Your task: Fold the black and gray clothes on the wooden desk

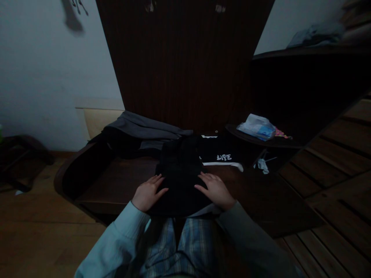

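A black garment [181, 193] lies spread on the dark wooden bench [121, 179] in front of me; its exact kind is hard to tell in the dim light. On its left edge rests my left hand [148, 192], palm down with the fingers stretched out. My right hand [216, 190] lies flat on the opposite edge, thumb apart from the other fingers. Neither hand grips the cloth. Just behind the right hand is another black garment [213, 148] with white lettering and a white band. Grey and black clothing [142, 127] is heaped behind to the left.
To the right, a small dark shelf [261, 143] holds a plastic packet [256, 125]. Below it hangs a crumpled white scrap [263, 166]. A tall dark wooden panel [185, 65] rises behind the bench. Slatted wood [342, 162] stands at the right, and a dark stool [23, 162] at the left.
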`<state>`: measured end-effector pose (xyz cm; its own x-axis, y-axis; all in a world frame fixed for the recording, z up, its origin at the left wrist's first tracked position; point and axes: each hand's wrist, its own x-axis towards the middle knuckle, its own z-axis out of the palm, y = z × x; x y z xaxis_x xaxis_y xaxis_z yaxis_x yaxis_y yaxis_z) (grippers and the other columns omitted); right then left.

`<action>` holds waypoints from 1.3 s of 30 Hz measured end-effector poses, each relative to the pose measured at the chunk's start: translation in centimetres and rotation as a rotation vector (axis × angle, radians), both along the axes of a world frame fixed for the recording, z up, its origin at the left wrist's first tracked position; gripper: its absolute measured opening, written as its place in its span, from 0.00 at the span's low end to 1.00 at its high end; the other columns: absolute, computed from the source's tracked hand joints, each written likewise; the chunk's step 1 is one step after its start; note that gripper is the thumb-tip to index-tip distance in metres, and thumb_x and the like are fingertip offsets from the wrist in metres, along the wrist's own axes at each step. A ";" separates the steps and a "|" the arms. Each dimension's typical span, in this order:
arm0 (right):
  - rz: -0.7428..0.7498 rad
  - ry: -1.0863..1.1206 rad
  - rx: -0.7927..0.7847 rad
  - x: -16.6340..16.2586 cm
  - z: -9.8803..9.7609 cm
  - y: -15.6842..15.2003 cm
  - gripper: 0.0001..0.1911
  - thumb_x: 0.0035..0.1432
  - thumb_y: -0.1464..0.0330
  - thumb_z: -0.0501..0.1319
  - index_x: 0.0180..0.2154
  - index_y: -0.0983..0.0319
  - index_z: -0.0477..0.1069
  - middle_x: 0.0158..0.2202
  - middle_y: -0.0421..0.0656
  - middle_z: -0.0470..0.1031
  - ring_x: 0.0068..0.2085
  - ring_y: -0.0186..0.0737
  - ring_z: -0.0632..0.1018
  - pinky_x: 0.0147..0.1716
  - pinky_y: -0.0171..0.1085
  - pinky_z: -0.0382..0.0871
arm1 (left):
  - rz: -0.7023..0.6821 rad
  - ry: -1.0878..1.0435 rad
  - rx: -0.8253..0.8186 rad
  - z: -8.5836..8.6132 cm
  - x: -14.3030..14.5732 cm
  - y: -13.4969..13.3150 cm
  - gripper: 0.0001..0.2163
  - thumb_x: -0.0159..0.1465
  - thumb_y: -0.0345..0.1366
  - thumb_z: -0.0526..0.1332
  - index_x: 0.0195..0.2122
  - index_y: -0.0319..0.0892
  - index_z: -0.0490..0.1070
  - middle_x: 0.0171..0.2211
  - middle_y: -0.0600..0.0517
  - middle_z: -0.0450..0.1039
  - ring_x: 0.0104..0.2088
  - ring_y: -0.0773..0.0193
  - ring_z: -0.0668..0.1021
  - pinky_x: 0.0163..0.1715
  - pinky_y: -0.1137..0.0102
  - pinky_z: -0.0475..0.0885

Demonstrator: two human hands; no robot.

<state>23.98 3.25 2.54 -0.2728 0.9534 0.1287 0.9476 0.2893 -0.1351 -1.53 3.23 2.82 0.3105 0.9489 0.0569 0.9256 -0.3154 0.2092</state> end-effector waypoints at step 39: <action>0.257 0.434 0.155 -1.2 -2.3 9.9 0.14 0.42 0.60 0.65 0.29 0.61 0.69 0.25 0.38 0.66 0.30 0.35 0.68 0.32 0.35 0.62 | -0.354 -0.434 0.160 -1.3 3.0 10.2 0.09 0.55 0.42 0.58 0.32 0.43 0.70 0.33 0.52 0.66 0.36 0.65 0.71 0.39 0.70 0.66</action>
<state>22.76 13.14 0.26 -0.3854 0.8235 0.4164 0.7097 0.5529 -0.4366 1.44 13.39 1.51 0.5231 0.7607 0.3843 0.5981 -0.6489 0.4704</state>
